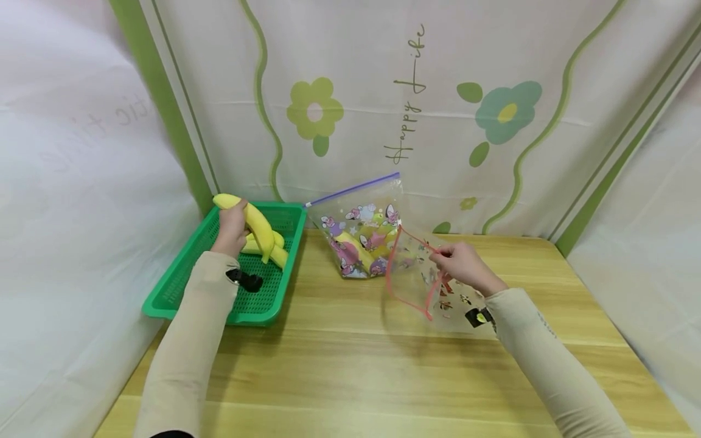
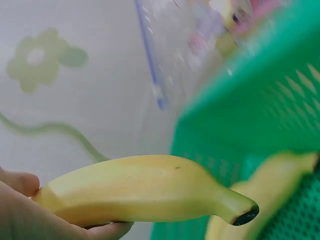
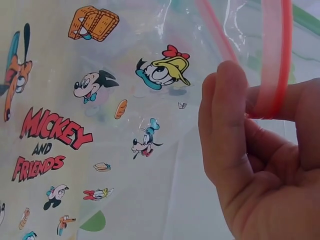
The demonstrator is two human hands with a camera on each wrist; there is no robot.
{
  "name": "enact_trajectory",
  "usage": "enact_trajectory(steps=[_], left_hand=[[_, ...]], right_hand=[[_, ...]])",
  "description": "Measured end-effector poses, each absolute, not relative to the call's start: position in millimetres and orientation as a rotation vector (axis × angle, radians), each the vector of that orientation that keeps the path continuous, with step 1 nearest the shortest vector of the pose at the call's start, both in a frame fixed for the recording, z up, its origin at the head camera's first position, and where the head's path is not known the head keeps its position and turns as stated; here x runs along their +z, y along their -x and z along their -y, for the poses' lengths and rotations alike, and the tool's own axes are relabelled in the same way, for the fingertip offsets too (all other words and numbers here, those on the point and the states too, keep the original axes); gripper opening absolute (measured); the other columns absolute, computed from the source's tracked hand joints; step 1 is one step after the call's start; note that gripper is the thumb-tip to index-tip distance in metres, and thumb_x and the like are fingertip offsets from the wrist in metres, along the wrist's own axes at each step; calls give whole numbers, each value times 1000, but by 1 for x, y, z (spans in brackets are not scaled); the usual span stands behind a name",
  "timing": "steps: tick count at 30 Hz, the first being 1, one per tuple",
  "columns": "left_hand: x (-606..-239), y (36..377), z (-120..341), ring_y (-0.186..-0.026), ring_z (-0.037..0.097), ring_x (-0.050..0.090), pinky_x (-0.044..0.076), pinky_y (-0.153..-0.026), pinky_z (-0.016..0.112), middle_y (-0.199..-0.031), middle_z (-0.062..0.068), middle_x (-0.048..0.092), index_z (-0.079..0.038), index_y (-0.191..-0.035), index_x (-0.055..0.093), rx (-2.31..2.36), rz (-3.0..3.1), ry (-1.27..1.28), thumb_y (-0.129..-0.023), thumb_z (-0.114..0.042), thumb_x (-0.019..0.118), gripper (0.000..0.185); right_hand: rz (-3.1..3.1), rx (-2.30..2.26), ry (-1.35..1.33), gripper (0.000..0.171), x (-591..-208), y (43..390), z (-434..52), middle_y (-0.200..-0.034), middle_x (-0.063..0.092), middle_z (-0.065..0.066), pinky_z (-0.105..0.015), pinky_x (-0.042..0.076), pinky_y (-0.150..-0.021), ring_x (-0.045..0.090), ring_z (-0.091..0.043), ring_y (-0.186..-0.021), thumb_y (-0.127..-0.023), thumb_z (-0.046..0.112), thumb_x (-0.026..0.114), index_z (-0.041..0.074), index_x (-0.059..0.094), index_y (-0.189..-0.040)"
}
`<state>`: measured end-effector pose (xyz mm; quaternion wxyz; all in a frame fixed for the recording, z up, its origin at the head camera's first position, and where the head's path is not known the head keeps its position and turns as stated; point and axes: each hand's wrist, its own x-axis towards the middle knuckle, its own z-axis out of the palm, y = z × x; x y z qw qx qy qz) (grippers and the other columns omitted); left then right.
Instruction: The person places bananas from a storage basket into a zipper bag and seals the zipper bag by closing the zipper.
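Observation:
My left hand [image 1: 232, 228] grips a yellow banana [image 1: 260, 230] above the green basket [image 1: 298, 243]. In the left wrist view the held banana [image 2: 135, 187] lies sideways, its dark stem end pointing right. Inside the basket are more bananas [image 1: 280, 255]. The red-edged rim of a clear zip bag [image 3: 274, 60] is pinched by my right hand [image 1: 462, 264]; its mouth gapes toward the left. Cartoon figures and the words "Mickey and Friends" cover this bag in the right wrist view. I cannot make out anything inside it.
A second clear zip bag [image 1: 364, 228] with a purple slider edge stands at the back middle, yellow and other colored shapes showing through it. The wooden table [image 1: 339, 365] meets a printed curtain [image 1: 361, 73] behind and at both sides.

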<state>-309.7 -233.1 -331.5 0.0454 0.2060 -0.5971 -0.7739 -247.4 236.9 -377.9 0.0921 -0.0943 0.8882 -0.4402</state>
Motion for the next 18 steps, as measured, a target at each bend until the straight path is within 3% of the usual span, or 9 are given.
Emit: enact_trajectory(steps=[6,10,14,18], left_hand=[[-317,300,205,-122,21,35,24,-109,45,-144,7,27,-12,-147,15,-2520,1736,-511,-99,-26,46,58],[-315,293,184,-128,24,34,25,-108,48,-142,10,30,-11,-145,19,-2516,1818,-371,-99,-20,49,55],[-312,289,168,-113,22,44,28,-106,51,-122,7,42,-11,-129,33,-2514,1861,-260,-98,-18,51,36],[-311,284,155,-96,17,48,29,-104,54,-108,4,44,-13,-110,41,-2558,1834,-199,-98,-18,51,17]], right_hand=[[-2541,-1419,234,32,-376,250,-238,-85,59,-16,-39,56,-64,64,-23,-67,-97,23,55,-5,65,-109],[-2493,-1467,201,34,-377,251,-238,-88,58,-16,-46,55,-70,64,-22,-69,-97,22,55,-7,64,-112],[-2471,-1493,185,36,-377,253,-238,-85,58,-13,-46,55,-71,63,-20,-69,-97,22,56,-9,62,-114],[-2442,-1530,169,36,-375,254,-238,-81,56,-11,-46,55,-71,61,-19,-66,-97,20,55,-11,61,-115]])
